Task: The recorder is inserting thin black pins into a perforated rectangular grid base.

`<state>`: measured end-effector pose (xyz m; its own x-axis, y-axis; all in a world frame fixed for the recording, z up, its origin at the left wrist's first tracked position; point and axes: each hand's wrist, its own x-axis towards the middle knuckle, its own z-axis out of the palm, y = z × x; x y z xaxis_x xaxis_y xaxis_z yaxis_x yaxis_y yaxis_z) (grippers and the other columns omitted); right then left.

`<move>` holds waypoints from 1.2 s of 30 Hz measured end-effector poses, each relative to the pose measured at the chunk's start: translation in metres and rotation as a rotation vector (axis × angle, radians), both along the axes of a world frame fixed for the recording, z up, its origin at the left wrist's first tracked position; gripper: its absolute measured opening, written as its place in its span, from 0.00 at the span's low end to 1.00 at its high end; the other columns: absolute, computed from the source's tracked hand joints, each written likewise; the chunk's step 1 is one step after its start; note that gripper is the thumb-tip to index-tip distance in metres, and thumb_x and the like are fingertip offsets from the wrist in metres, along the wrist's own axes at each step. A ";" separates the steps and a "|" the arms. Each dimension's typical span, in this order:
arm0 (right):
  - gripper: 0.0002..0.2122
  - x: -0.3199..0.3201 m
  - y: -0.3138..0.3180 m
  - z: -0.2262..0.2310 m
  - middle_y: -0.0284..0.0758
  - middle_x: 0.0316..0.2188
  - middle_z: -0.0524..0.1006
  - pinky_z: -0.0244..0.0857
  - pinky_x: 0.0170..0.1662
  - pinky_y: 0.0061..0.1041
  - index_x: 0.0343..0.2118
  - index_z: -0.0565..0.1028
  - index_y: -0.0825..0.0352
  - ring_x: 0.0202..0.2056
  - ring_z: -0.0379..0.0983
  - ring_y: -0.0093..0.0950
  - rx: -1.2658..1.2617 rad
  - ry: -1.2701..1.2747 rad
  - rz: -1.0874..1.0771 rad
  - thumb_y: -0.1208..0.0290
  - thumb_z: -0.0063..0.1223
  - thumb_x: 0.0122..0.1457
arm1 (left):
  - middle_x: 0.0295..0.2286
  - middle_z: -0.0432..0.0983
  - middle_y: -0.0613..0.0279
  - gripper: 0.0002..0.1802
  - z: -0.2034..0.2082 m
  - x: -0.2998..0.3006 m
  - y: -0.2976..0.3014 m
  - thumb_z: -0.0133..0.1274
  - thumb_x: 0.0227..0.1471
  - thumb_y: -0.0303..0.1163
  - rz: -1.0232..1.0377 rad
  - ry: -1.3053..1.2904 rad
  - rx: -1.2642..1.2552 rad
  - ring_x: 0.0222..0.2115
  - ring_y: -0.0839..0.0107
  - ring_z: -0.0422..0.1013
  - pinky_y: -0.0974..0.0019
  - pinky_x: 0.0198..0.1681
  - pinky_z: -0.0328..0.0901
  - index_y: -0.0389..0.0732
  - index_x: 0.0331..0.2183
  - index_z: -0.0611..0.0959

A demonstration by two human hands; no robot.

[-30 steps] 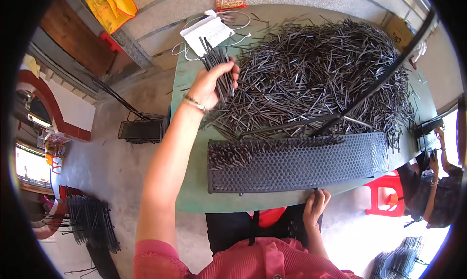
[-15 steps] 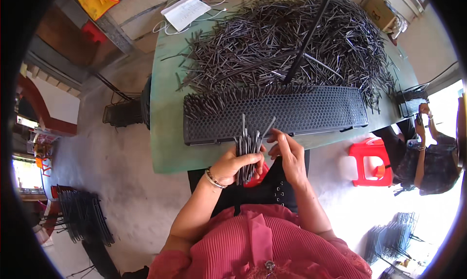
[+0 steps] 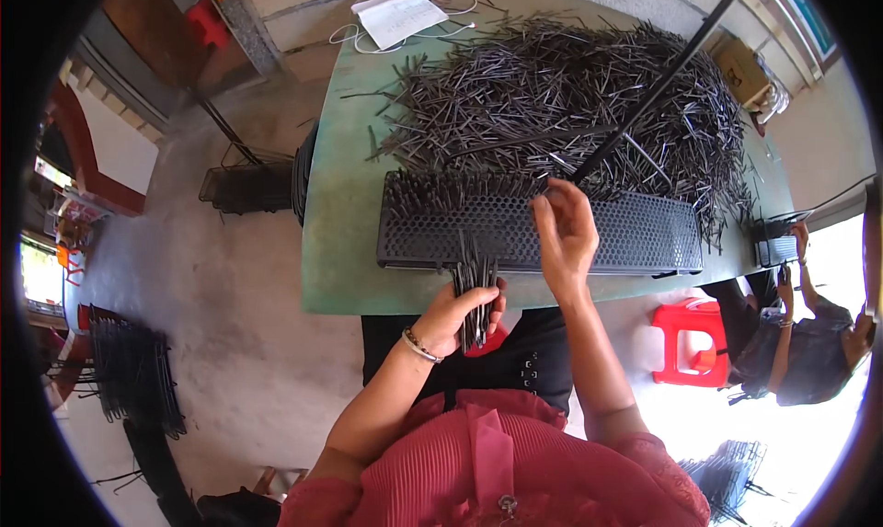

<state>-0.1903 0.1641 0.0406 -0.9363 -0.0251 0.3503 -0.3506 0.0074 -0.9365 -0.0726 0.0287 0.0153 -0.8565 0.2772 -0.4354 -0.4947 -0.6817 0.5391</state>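
My left hand (image 3: pixel 448 317) is wrapped round a bundle of thin dark sticks (image 3: pixel 475 274), held upright in front of the table edge. Just beyond it lies a long black perforated tray (image 3: pixel 635 228) with a honeycomb of holes. Short dark sticks (image 3: pixel 437 194) stand crowded in its holes along the far side, thickest at the left. Over the tray's middle, at the end of that row, is my right hand (image 3: pixel 572 237). Its thumb and fingers are drawn together; what they hold, if anything, is too small to make out.
A large heap of loose dark sticks (image 3: pixel 552 104) covers the far part of the green table (image 3: pixel 340 223). A black pole (image 3: pixel 662 81) slants above it. Also there are a notebook (image 3: pixel 398 19), white cable and cardboard box (image 3: pixel 739 70). At right, a co-worker (image 3: pixel 796 352) works near a red stool (image 3: pixel 690 343).
My right hand has moved from beside the bundle up and forward over the tray. The left hand still grips the bundle. The view has shifted slightly.
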 end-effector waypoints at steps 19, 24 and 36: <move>0.12 -0.049 -0.047 -0.014 0.30 0.26 0.76 0.60 0.41 0.29 0.39 0.75 0.65 0.30 0.70 0.28 0.578 0.588 -0.044 0.77 0.59 0.50 | 0.30 0.78 0.53 0.09 -0.018 0.005 -0.005 0.52 0.54 0.31 0.088 -0.041 -0.039 0.24 0.69 0.75 0.68 0.26 0.72 0.35 0.35 0.75; 0.11 -0.046 -0.044 -0.016 0.30 0.29 0.77 0.59 0.42 0.29 0.36 0.76 0.64 0.33 0.69 0.30 0.647 0.702 0.001 0.77 0.60 0.48 | 0.30 0.78 0.52 0.09 -0.016 0.004 -0.004 0.50 0.55 0.31 0.043 0.044 -0.046 0.24 0.71 0.75 0.69 0.26 0.72 0.35 0.37 0.75; 0.07 -0.046 -0.047 -0.003 0.30 0.32 0.74 0.57 0.44 0.31 0.31 0.78 0.64 0.37 0.69 0.30 0.724 0.786 -0.014 0.75 0.60 0.47 | 0.32 0.78 0.54 0.09 -0.021 0.006 -0.008 0.51 0.55 0.29 -0.011 0.114 -0.080 0.24 0.73 0.75 0.70 0.27 0.71 0.37 0.39 0.75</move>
<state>-0.2363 0.1174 0.0377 -0.4557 -0.4603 0.7619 -0.8499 0.4794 -0.2187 -0.0665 0.0205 -0.0054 -0.8989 0.2554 -0.3559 -0.4340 -0.6294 0.6446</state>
